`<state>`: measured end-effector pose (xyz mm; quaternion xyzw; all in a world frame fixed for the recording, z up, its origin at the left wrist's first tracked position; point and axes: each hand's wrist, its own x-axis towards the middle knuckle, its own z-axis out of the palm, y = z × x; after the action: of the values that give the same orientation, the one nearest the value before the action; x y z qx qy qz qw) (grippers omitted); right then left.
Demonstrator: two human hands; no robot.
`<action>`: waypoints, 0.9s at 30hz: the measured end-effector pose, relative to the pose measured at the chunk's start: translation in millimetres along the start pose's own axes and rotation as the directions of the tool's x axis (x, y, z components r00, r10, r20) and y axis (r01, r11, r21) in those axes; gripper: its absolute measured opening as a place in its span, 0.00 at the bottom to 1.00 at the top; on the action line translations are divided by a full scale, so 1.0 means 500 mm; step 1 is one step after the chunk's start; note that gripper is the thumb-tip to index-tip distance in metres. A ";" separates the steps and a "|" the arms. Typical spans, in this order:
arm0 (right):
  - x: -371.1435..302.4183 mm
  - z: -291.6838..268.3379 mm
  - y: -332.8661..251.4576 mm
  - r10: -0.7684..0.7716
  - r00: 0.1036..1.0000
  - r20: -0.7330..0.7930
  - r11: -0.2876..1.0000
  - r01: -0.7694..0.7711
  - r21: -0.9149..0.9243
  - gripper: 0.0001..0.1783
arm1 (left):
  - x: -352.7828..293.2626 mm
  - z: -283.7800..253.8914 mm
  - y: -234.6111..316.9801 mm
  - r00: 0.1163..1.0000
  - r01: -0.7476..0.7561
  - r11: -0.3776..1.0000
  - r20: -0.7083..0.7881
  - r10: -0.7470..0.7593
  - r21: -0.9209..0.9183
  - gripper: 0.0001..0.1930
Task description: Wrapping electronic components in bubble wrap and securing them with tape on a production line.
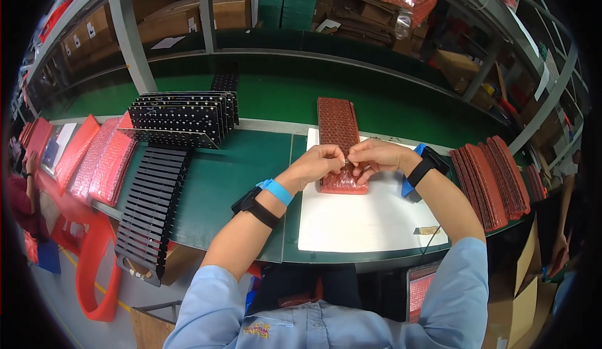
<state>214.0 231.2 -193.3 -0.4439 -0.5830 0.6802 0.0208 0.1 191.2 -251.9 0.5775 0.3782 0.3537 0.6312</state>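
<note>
Over the red bubble-wrap bag (337, 123), an unclear thing (347, 160) is being pinched by fingers of the left hand (318, 163) and right hand (380, 156), perhaps for sealing, pressing likely being needed next.

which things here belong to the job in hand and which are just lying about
In the job:
- left hand and right hand, fingertips close together over the packet
- red bubble-wrap packet
- white sheet under it
- probably the similar packets at right

Apparently just lying about:
- cardboard boxes on the shelf
- green stack beside them
</note>
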 end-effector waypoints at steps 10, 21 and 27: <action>-0.014 0.017 -0.064 -0.320 0.947 0.034 0.288 0.132 -0.948 0.12 | 0.012 0.008 -0.026 0.993 -0.058 0.958 -0.084 0.085 0.279 0.06; 0.029 0.029 -0.083 0.000 0.999 -0.049 0.160 -0.048 -0.986 0.13 | 0.021 0.034 -0.021 0.944 -0.108 0.855 -0.216 0.248 0.508 0.19; 0.044 0.014 -0.103 -0.043 0.984 -0.172 0.075 -0.168 -0.983 0.20 | 0.022 0.020 -0.004 0.946 -0.078 0.872 -0.240 0.218 0.484 0.22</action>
<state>170.8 254.2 -164.8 -0.4156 -0.8660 0.0664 -0.2699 14.2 195.9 -254.2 0.6824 0.4940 0.3796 0.3824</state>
